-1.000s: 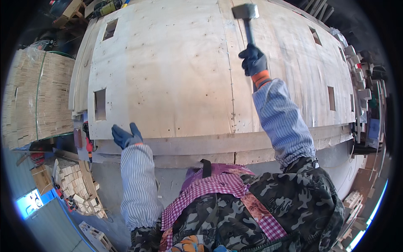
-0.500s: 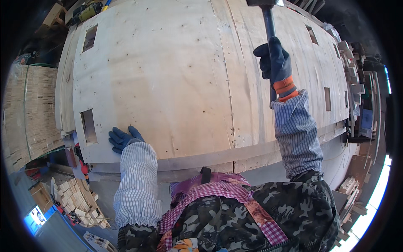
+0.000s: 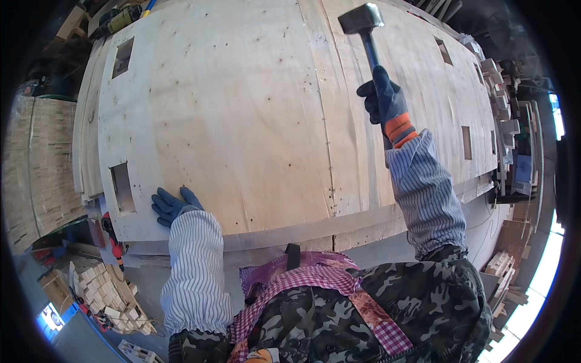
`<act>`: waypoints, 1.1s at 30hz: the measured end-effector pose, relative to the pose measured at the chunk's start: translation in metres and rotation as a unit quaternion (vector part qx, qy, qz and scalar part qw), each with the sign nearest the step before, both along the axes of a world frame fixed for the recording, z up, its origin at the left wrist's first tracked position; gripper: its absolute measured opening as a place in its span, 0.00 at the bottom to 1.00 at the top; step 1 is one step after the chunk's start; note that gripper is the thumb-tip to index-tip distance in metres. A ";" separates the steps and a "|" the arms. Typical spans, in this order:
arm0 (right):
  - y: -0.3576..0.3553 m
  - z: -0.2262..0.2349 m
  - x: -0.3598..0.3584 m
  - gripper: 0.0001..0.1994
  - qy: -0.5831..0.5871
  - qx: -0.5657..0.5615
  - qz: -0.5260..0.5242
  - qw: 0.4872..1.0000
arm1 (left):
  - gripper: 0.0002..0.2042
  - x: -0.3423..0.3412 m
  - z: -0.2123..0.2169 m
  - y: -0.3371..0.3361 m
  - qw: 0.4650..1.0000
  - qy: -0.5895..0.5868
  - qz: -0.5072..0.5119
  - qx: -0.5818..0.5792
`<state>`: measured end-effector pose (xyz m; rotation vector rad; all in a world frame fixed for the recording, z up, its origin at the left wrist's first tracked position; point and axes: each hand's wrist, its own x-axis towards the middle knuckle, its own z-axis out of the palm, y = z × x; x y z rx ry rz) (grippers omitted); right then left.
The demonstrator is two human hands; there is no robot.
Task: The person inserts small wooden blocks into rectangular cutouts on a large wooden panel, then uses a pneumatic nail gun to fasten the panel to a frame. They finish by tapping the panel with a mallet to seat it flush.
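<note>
Fingers of the right hand (image 3: pixel 385 101), in a dark blue glove with an orange cuff, are wrapped tightly around the handle of a hammer (image 3: pixel 365 31), whose square metal head is raised above the far side of a large plywood panel (image 3: pixel 242 109). That panel fills most of the view, pale and bowed by the lens, with small rectangular cut-outs along its left and right edges. A seam (image 3: pixel 327 127) runs from the far edge to the near edge, just left of the hammer, dotted with what look like small fasteners, though they are too small to tell for sure. Several fasteners appear already set near the near edge; how much of the seam is left cannot be judged. At the near left corner, the left hand (image 3: pixel 172 204), also gloved in blue, lies flat on the panel with fingers slightly spread, pressing down beside a cut-out (image 3: pixel 122 187). Below the near edge, stacked wood offcuts (image 3: pixel 106 290) sit on the floor.
</note>
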<state>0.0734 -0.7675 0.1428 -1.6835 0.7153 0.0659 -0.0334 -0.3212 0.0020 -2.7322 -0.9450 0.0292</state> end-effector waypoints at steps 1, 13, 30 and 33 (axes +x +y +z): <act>0.004 0.002 0.001 0.30 -0.093 0.017 0.035 0.995 | 0.33 -0.001 -0.001 0.001 1.000 -0.023 -0.014 0.008; 0.003 -0.013 -0.015 0.34 0.195 -0.083 0.099 0.972 | 0.33 0.000 0.002 -0.002 0.999 -0.029 -0.024 -0.015; 0.032 -0.077 -0.011 0.33 0.212 -0.091 0.035 0.972 | 0.32 -0.001 0.014 -0.007 0.999 -0.013 -0.011 -0.029; 0.042 -0.074 -0.029 0.35 0.173 -0.068 0.025 0.982 | 0.32 0.001 0.017 -0.008 0.999 -0.008 -0.005 -0.038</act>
